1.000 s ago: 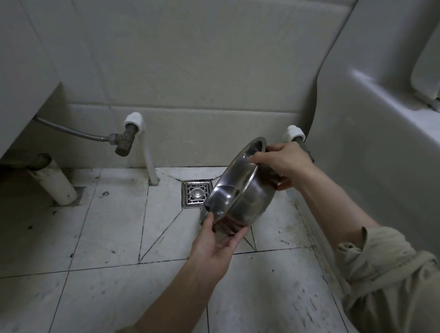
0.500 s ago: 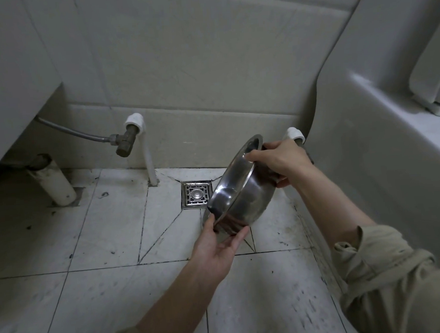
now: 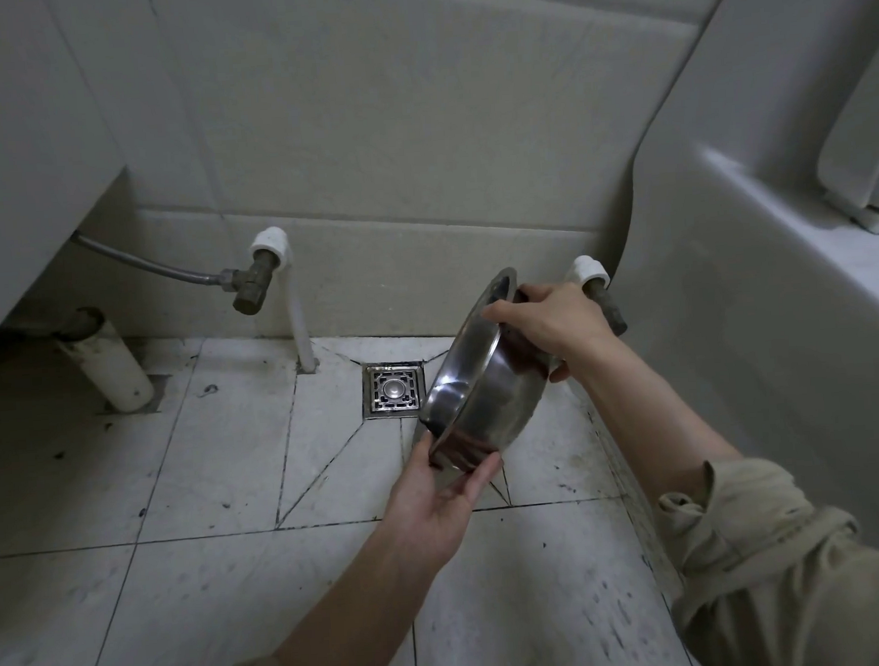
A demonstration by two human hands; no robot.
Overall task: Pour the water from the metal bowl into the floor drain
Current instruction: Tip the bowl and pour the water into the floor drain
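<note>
I hold a shiny metal bowl steeply tilted, its mouth turned left toward the square metal floor drain set in the white floor tiles. My left hand cups the bowl's lower rim from beneath. My right hand grips the upper rim, fingers over the edge. The bowl's low edge hangs just right of the drain and a little above the floor. No water stream is visible, and the bowl's inside is mostly hidden from me.
A white pipe with a brass valve and a metal hose rises left of the drain. A thick white drain pipe stands at far left under a cabinet. A second valve sits behind my right hand. A white toilet body fills the right.
The bowl has tipped slightly steeper and lifted a little, with both hands keeping their hold. The drain is more exposed to the left of the bowl.
</note>
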